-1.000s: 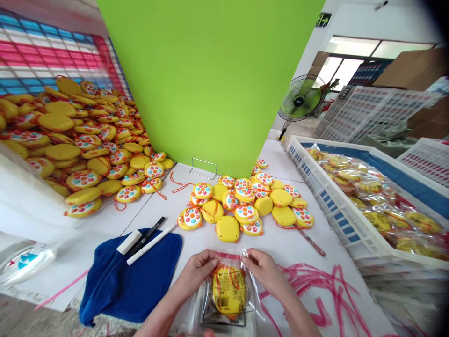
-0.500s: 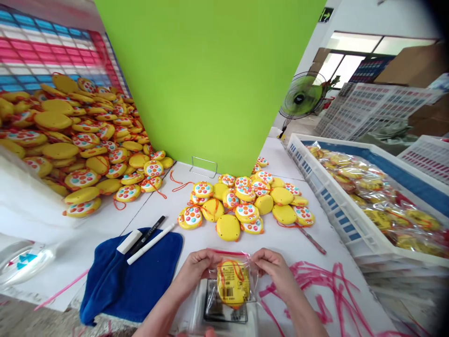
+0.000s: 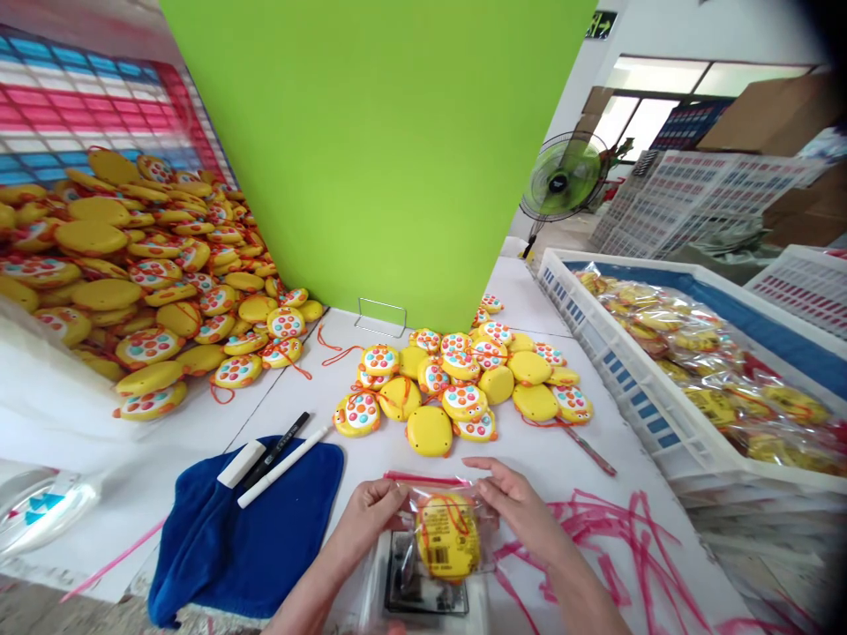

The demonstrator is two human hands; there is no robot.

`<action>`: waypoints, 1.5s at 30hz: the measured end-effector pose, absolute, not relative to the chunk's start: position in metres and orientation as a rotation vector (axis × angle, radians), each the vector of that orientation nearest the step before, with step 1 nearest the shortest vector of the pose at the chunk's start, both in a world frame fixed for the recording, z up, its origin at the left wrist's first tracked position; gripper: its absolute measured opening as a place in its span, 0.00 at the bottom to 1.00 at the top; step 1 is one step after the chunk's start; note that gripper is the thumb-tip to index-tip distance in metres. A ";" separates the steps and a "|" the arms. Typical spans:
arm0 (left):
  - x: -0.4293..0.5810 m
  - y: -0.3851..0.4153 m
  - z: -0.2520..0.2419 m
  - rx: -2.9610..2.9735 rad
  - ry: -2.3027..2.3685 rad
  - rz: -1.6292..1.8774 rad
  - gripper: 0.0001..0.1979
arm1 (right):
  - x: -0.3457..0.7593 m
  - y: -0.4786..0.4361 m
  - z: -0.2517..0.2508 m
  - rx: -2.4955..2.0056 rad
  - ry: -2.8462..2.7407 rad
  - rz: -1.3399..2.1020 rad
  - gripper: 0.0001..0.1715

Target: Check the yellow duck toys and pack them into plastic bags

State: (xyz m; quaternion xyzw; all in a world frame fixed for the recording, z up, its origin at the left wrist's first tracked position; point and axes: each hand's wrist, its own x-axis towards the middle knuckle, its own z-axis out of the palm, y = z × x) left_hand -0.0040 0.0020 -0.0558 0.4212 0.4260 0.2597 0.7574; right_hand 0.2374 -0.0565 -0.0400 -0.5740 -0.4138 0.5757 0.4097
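Observation:
A clear plastic bag holds a yellow toy, its back up with printed text, a barcode and a red cord. My left hand pinches the bag's upper left edge. At the upper right edge, my right hand grips it between thumb and fingers, the index finger stretched out. A pink strip runs along the top by the bag. Under the bag lies a dark rectangular pad in a clear-edged case, partly covered.
Several yellow toys lie in front of a green board. More are heaped at left. A blue cloth carries a black marker and a white pen. Pink strips lie right. A white crate holds bagged toys.
The bagged toy has shifted slightly right and its top has tilted. My right hand has moved its index finger outward, and my left hand has slid a little right along the bag.

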 end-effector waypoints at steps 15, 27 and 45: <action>0.032 -0.028 -0.056 2.530 1.370 0.199 0.07 | 0.228 -0.015 -0.034 -1.561 -1.325 0.568 0.21; 0.025 -0.032 -0.074 2.750 1.071 0.607 0.03 | 0.167 0.018 -0.045 -1.862 -1.933 0.243 0.26; 0.020 -0.031 -0.071 2.393 1.104 0.696 0.20 | 0.247 -0.041 -0.015 -1.145 -1.239 1.492 0.43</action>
